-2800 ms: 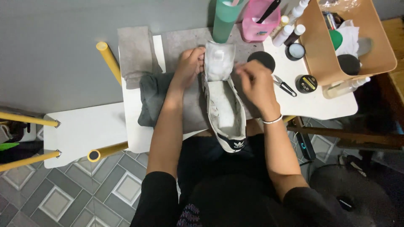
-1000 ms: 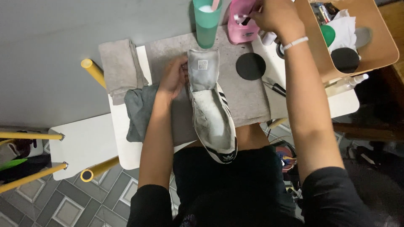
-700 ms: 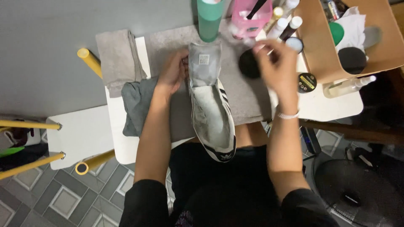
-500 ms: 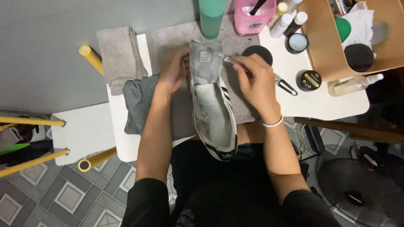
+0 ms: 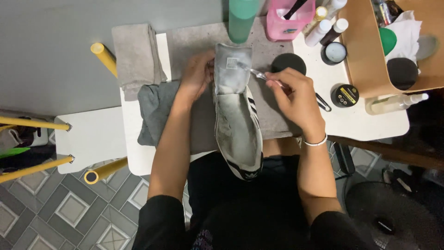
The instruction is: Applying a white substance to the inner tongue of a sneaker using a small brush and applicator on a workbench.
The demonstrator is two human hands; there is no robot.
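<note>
A grey-white sneaker [image 5: 237, 115] with black side stripes lies on a grey mat [image 5: 194, 44] on the small white table [image 5: 356, 121], toe toward me. My left hand [image 5: 196, 74] grips the shoe's heel end from its left side. My right hand [image 5: 296, 95] holds a thin clear-handled brush [image 5: 260, 74] whose tip touches the grey tongue near the shoe's opening. A silver bracelet sits on my right wrist.
A green bottle [image 5: 242, 19] and a pink tub [image 5: 290, 21] stand at the table's back. Small bottles, round tins [image 5: 345, 95], a spray bottle [image 5: 395, 103] and a brown box [image 5: 365, 55] are on the right. Grey cloths [image 5: 138, 55] lie left. Yellow-legged stools stand beside.
My right hand came back from the pink tub at the table's back to the shoe, now holding the thin brush against the tongue. My left hand stayed on the shoe.
</note>
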